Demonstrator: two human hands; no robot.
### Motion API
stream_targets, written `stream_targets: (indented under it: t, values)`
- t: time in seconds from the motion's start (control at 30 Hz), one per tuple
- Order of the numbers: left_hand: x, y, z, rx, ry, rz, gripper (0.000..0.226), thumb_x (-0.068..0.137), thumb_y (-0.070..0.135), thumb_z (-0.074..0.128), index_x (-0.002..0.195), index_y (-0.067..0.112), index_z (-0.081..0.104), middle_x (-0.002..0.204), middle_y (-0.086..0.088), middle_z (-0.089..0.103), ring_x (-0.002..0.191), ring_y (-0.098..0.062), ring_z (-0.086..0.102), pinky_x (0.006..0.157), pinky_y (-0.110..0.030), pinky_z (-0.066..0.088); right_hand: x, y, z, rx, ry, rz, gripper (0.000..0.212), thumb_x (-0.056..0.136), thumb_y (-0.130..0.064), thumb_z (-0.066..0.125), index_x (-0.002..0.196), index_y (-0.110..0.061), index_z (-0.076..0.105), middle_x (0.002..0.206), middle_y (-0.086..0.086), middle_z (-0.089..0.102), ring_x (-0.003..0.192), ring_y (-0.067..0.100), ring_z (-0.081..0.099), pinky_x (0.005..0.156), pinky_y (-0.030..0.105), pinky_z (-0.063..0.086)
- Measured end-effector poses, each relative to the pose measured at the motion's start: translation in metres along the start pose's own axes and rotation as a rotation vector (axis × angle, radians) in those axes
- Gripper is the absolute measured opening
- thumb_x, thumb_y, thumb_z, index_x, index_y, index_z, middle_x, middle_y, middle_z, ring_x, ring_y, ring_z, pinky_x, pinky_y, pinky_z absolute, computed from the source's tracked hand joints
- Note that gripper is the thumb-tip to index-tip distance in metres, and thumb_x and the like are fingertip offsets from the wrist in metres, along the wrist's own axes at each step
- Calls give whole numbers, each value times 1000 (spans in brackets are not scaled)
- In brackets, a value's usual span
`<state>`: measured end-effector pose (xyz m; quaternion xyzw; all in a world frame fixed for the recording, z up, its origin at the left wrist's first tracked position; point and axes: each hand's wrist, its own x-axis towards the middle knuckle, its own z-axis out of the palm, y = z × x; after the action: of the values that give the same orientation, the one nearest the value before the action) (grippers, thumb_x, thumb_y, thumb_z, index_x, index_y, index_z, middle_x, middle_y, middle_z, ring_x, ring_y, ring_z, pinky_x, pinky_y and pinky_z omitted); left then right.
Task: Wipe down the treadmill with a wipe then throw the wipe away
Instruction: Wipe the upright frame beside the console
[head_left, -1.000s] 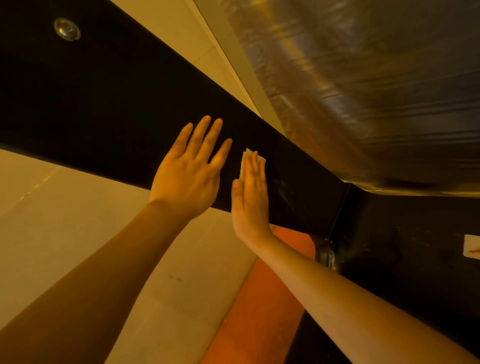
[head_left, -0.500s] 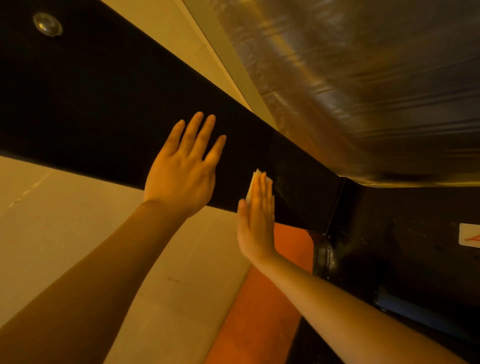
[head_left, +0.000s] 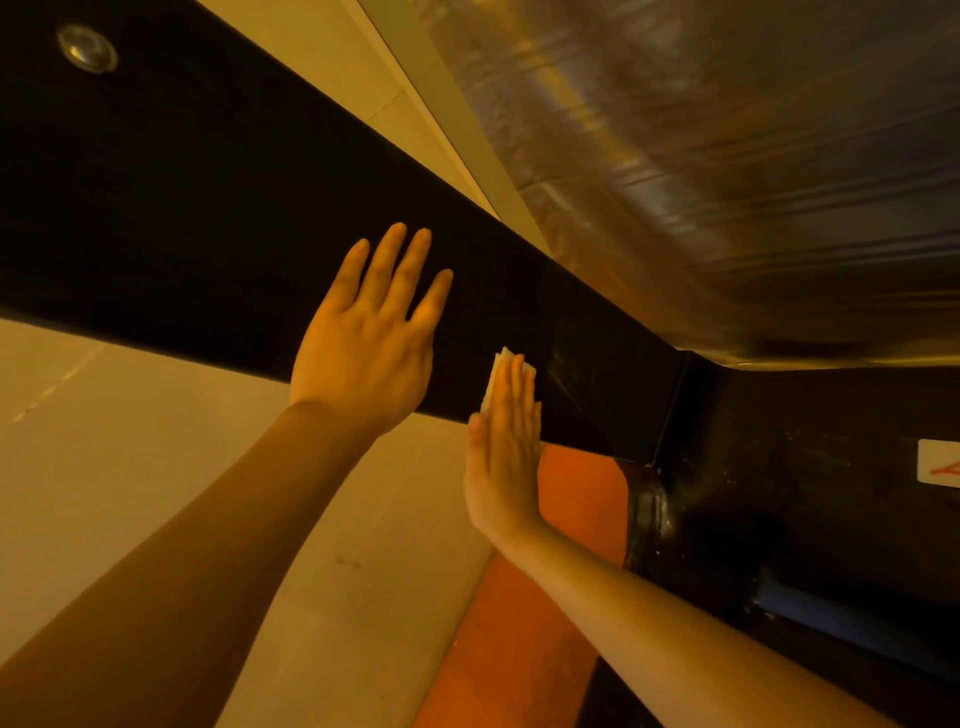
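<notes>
White wipe (head_left: 500, 382) sits pressed under the right hand's (head_left: 506, 441) straight fingers against the black treadmill rail (head_left: 208, 234), left hand (head_left: 366, 345) spread flat beside; uneven pressure could let it slip free.

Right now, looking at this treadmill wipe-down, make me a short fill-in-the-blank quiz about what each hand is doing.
1. The white wipe is pressed against the black side rail by the ____ hand.
2. The left hand rests on the rail with its fingers ____.
3. The strip of floor below the right hand is coloured ____.
4. The round metal fitting sits in the rail's upper ____ corner of the view.

Missing words: right; straight; orange; left
</notes>
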<state>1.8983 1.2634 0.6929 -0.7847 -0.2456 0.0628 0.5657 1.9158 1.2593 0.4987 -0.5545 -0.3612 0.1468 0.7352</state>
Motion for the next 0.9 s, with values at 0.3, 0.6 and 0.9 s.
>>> stream_targets:
  t: [0.3, 0.6, 0.9]
  values:
    - [8, 7, -3, 18, -63, -9, 63, 103, 43, 10, 158, 20, -9, 164, -15, -16, 150, -34, -17, 120, -50, -9, 47, 8, -25, 113, 1, 43, 78, 94, -72, 8, 159, -30, 0, 166, -14, -5, 150, 3, -13, 124, 39, 2]
    - [56, 17, 0, 9, -92, 115, 62, 104, 48, 12, 158, 24, -4, 165, -12, -14, 151, -32, -17, 118, -49, -13, 42, 18, -13, 107, 81, -18, 55, 106, -41, 17, 158, -26, 8, 167, -10, 6, 152, 6, -3, 125, 46, 12]
    - [65, 22, 4, 33, -98, 138, 62, 102, 49, 5, 157, 24, -10, 163, -13, -20, 149, -34, -23, 117, -50, -16, 90, 29, -31, -57, 88, -70, 59, 104, -45, 11, 158, -24, 1, 167, -6, 0, 152, 8, -7, 125, 39, 2]
